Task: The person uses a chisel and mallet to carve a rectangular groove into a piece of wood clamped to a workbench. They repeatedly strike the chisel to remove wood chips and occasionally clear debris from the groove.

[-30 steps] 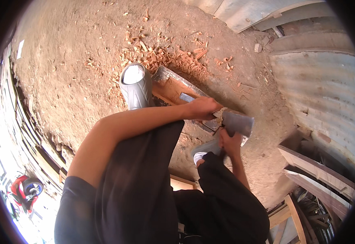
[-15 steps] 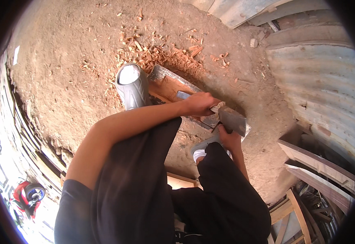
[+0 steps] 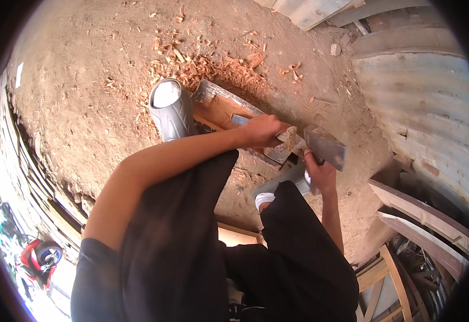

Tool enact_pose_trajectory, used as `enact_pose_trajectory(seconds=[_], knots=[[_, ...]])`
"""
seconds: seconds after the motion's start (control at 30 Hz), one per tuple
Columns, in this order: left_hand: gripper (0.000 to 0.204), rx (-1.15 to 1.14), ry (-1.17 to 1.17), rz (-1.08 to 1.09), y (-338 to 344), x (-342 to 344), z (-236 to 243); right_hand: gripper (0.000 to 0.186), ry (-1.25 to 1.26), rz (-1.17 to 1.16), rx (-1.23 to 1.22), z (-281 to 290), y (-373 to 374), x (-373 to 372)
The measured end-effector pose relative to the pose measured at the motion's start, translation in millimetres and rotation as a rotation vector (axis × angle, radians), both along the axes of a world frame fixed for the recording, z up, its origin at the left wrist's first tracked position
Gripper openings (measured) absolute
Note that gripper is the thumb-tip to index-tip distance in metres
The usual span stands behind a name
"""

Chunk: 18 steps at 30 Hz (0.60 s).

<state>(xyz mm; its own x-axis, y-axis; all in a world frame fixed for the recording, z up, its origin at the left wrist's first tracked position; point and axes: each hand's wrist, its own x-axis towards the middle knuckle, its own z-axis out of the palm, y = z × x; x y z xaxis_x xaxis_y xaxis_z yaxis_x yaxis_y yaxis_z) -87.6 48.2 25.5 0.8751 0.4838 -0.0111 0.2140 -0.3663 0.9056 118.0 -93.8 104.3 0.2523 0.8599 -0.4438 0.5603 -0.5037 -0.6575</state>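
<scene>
My left hand [image 3: 264,130] is closed around a chisel whose grey flat blade [image 3: 238,119] points toward the far left. Its frayed, mushroomed handle end [image 3: 288,138] sticks out on the right side of the fist. My right hand [image 3: 320,170] grips a mallet with a grey, block-shaped head [image 3: 325,146]. That head is just right of the chisel's handle end, with a small gap between them. Below my left hand lies a long hollowed wooden piece [image 3: 207,104], reddish inside with worn, dark edges. My hands hide its right part.
Wood shavings [image 3: 213,70] lie heaped on the dirt floor [image 3: 95,64] beyond the wooden piece. My grey shoes [image 3: 172,115] are beside it. A corrugated metal sheet [image 3: 422,107] stands at right, with boards [image 3: 422,209] and a wooden frame [image 3: 387,279] nearer. A red motorcycle [image 3: 35,260] is far left.
My right hand has moved up and to the right, drawing the mallet head away from the chisel's handle end. My left hand has stayed almost in place on the chisel.
</scene>
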Motion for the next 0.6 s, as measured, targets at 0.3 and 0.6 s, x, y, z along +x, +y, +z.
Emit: enact_pose_trajectory(seconds=[0.3, 0.6], knots=[[0.023, -0.064, 0.039, -0.023, -6.3, 1.3, -0.9, 0.033, 0.124, -0.082, -0.206, 23.3, 7.5, -2.9], [0.021, -0.004, -0.041, 0.004, -4.7, 5.1, 4.1, 0.023, 0.096, -0.157, -0.084, -45.2, -49.7, 16.4]])
